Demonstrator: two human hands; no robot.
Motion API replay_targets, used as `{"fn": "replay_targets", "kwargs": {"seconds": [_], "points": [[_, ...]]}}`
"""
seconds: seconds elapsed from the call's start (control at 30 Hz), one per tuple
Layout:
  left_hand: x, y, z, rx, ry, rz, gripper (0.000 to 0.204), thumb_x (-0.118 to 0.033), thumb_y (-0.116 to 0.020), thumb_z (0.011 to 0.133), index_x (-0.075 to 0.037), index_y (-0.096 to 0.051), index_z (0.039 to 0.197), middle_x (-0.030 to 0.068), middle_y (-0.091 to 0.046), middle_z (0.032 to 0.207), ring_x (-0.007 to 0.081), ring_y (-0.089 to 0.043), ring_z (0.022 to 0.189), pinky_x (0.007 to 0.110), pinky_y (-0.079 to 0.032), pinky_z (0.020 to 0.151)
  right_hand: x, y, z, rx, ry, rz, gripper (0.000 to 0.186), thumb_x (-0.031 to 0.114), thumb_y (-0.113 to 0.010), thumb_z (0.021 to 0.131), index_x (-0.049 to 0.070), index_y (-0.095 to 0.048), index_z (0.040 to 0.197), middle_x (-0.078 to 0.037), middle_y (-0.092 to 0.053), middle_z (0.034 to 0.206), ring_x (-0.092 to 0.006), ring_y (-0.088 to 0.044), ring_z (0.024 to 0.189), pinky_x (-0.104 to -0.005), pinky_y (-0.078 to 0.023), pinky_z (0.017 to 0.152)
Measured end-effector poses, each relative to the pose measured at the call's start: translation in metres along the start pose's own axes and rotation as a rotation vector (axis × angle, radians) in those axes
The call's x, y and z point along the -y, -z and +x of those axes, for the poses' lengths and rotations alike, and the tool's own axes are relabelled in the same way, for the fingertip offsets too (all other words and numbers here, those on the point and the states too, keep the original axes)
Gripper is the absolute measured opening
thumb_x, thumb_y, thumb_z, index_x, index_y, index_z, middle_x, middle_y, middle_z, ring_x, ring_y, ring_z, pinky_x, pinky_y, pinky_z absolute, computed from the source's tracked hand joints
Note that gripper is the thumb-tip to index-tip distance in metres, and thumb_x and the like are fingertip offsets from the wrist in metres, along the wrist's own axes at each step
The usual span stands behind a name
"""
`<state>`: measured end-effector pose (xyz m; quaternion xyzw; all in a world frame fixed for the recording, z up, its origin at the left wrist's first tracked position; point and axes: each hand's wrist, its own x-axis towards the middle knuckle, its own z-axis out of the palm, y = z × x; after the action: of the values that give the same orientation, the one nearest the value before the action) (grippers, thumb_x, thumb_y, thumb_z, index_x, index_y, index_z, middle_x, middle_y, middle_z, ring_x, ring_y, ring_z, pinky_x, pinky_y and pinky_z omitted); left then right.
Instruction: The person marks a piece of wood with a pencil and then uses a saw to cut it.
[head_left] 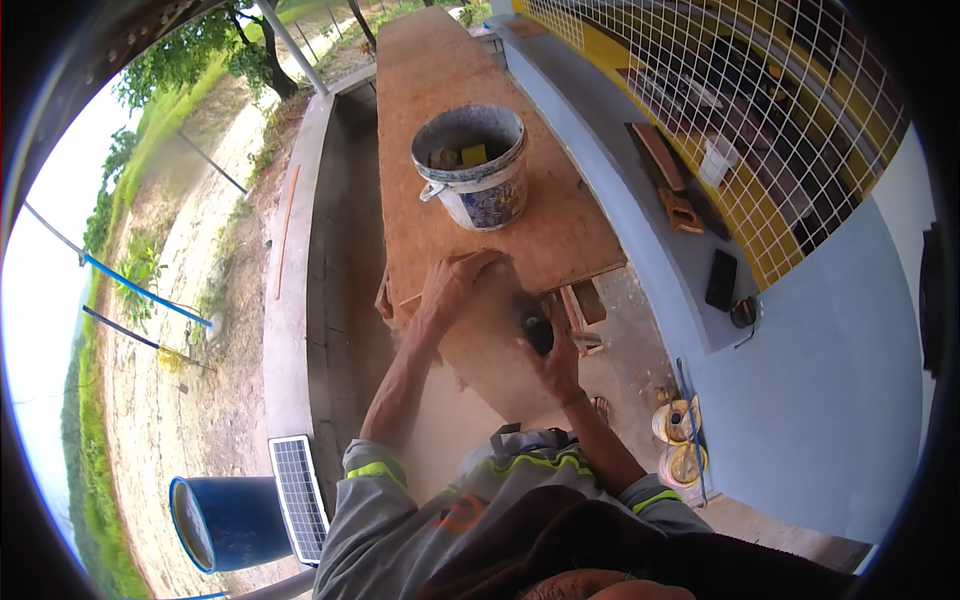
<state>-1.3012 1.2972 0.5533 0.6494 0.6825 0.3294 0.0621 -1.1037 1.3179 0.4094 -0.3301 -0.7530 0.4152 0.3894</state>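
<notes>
A smaller plywood piece (480, 365) lies slanting at the near end of a long plywood sheet (430, 70). My left hand (460, 280) has its fingers curled over the piece's far edge, gripping it. My right hand (555, 355) is closed on a dark tool (532, 322) at the piece's right edge; the tool's exact kind I cannot make out. A white plastic bucket (480, 200), smeared with paint and holding objects including something yellow, stands on the sheet just beyond my hands.
A low concrete wall (285, 270) runs along the left, with a solar panel (298, 497) and a blue barrel (225, 525) nearby. The right ledge carries a handsaw (680, 210) and a black phone (722, 280) below white mesh. Coiled rolls (682, 430) sit low at the right.
</notes>
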Motion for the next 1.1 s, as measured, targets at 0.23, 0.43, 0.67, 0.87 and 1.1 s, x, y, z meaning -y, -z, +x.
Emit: {"fn": "replay_targets", "kwargs": {"seconds": [0.23,0.43,0.67,0.87,1.1], "points": [[-0.013,0.093,-0.043,-0.12,0.186,0.045,0.023,-0.022,-0.065,0.093,-0.005,-0.073,0.106,0.0162,-0.073,0.096,0.0303,-0.072,0.089,0.034,-0.054,0.078,-0.001,-0.018,-0.037,0.019,-0.129,0.241,0.089,0.018,-0.075,0.081,0.005,-0.024,0.153,-0.028,-0.052,0.133,-0.0405,-0.057,0.118,-0.0453,-0.048,0.097],[-0.011,0.213,-0.029,-0.341,0.074,0.112,0.024,-0.028,-0.065,0.093,-0.011,-0.073,0.108,0.012,-0.073,0.094,0.0296,-0.071,0.085,0.037,-0.054,0.076,0.039,-0.038,-0.046,-0.039,0.066,-0.087,0.085,0.013,-0.074,0.08,0.006,-0.028,0.152,-0.025,-0.056,0.125,-0.0402,-0.059,0.112,-0.0453,-0.049,0.093],[0.018,0.334,0.065,-0.32,-0.098,0.129,0.038,-0.038,-0.063,0.095,-0.008,-0.071,0.115,0.0128,-0.073,0.091,0.0205,-0.07,0.085,0.034,-0.052,0.081,0.073,-0.039,-0.061,-0.063,0.133,-0.137,0.061,0.014,-0.073,0.08,0.003,-0.046,0.134,-0.021,-0.057,0.121,-0.0413,-0.059,0.108,-0.0466,-0.05,0.089],[0.071,0.347,0.137,-0.277,-0.107,0.364,0.044,-0.05,-0.061,0.093,-0.015,-0.072,0.118,0.0118,-0.074,0.097,0.0235,-0.07,0.091,0.035,-0.052,0.088,0.103,-0.057,-0.033,-0.159,-0.083,-0.018,0.052,0.017,-0.077,0.079,0.002,-0.052,0.122,-0.021,-0.057,0.118,-0.0401,-0.058,0.109,-0.0462,-0.048,0.088],[0.193,0.379,0.2,-0.319,0.056,0.233,0.045,-0.051,-0.065,0.09,-0.017,-0.073,0.118,0.0097,-0.074,0.098,0.02,-0.069,0.088,0.035,-0.052,0.084,0.102,-0.106,0.013,-0.239,0.054,-0.023,0.048,0.021,-0.081,0.077,-0.002,-0.055,0.11,-0.021,-0.061,0.098,-0.0377,-0.06,0.085,-0.0441,-0.049,0.077]]}}
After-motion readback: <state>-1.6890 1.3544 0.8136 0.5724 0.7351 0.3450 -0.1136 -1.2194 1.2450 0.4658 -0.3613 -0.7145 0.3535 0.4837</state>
